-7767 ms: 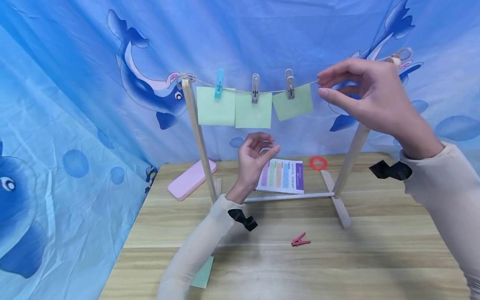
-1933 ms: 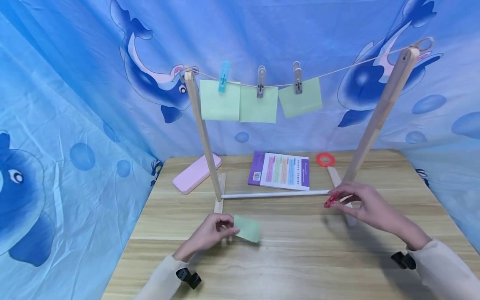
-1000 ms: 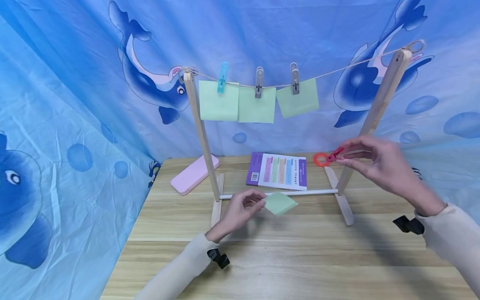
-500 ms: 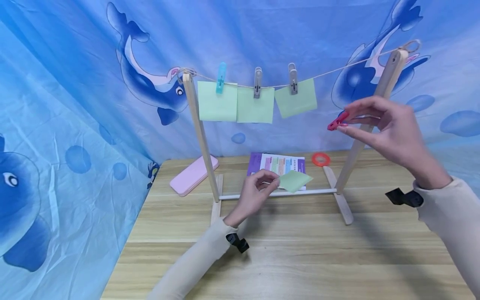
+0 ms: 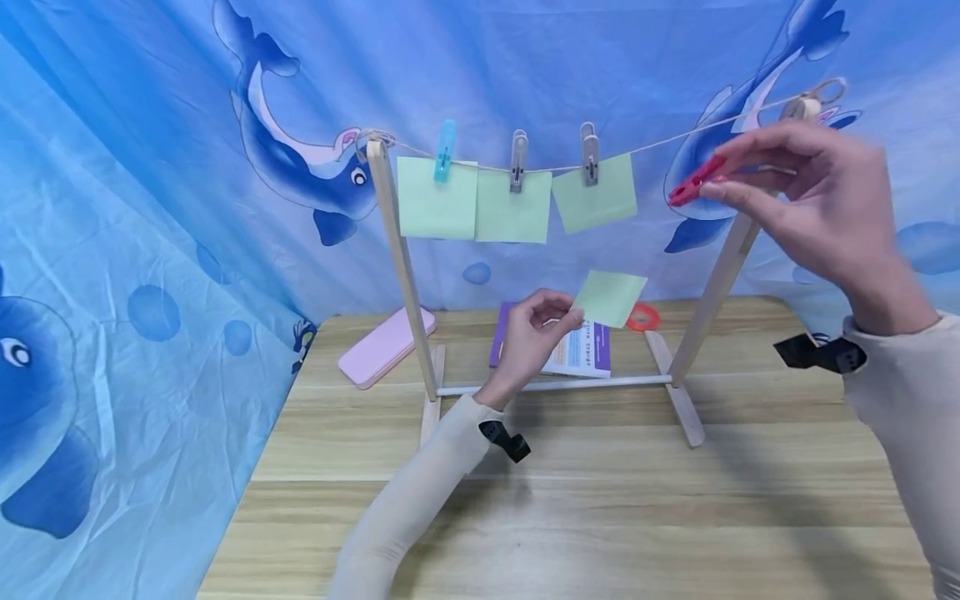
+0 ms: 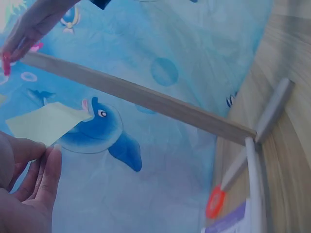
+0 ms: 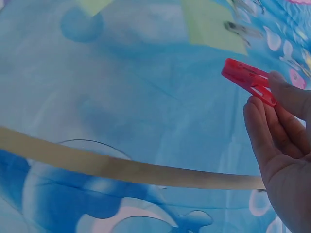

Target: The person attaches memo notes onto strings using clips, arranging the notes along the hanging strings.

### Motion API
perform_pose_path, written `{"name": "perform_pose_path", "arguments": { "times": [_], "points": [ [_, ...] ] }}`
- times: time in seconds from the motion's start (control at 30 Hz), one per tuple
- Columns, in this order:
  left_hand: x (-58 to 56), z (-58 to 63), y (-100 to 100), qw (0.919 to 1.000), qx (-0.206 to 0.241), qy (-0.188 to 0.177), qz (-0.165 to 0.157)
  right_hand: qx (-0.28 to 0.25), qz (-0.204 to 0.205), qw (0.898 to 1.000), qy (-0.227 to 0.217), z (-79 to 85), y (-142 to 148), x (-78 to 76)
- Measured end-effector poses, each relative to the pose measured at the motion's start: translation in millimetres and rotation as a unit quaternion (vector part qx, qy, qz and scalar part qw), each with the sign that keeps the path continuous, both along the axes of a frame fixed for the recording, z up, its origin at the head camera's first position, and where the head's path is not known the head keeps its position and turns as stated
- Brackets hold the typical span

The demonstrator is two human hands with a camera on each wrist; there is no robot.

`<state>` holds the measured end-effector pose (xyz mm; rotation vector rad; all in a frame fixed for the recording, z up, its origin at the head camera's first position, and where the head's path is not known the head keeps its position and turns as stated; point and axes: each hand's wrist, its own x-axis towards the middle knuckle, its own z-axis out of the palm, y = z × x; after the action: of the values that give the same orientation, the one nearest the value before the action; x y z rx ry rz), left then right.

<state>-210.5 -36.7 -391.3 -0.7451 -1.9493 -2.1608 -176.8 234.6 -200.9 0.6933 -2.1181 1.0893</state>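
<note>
My left hand (image 5: 531,340) pinches a green sticky note (image 5: 611,298) by its lower left corner, holding it in the air below the string (image 5: 690,132). Up at the right, my right hand (image 5: 825,196) grips a red clothespin (image 5: 696,181) between thumb and fingers, just under the string's right part. Also in the right wrist view, the red clothespin (image 7: 249,81) points away from the fingertips. Three green notes hang from the string: one (image 5: 437,208) under a blue clothespin (image 5: 445,152), two others (image 5: 513,215) under grey clothespins (image 5: 518,161).
The string spans two wooden posts (image 5: 401,267) joined low by a white rod (image 5: 600,383). Behind them on the wooden table (image 5: 585,517) lie a pink case (image 5: 386,348), a purple book (image 5: 600,350) and an orange-red ring (image 5: 643,317). A blue dolphin-print curtain (image 5: 480,75) backs everything.
Earlier both hands were without note and red clothespin, which lay on the table. Since being picked up, both have risen: the note toward the hanging notes, the clothespin up near the string.
</note>
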Motion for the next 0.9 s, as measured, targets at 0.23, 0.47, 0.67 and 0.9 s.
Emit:
{"name": "perform_pose_path", "arguments": {
  "times": [0.23,0.47,0.67,0.9],
  "points": [
    [-11.2,10.6,22,0.9989,0.036,-0.029,-0.009,0.031,-0.021,0.999,0.036,25.8,-6,-3.5],
    [-21.5,29.6,46,0.9919,0.107,-0.053,-0.042,0.017,-0.039,0.998,0.034,44.5,-5,-10.0],
    [-26.1,39.0,62,0.9856,0.146,-0.061,-0.06,0.031,-0.062,0.997,0.033,52.5,-5,-12.5],
    [-28.2,54.7,78,0.9794,0.181,-0.059,-0.069,0.052,-0.08,0.995,0.027,62.0,-4,-16.4]
  ]
}}
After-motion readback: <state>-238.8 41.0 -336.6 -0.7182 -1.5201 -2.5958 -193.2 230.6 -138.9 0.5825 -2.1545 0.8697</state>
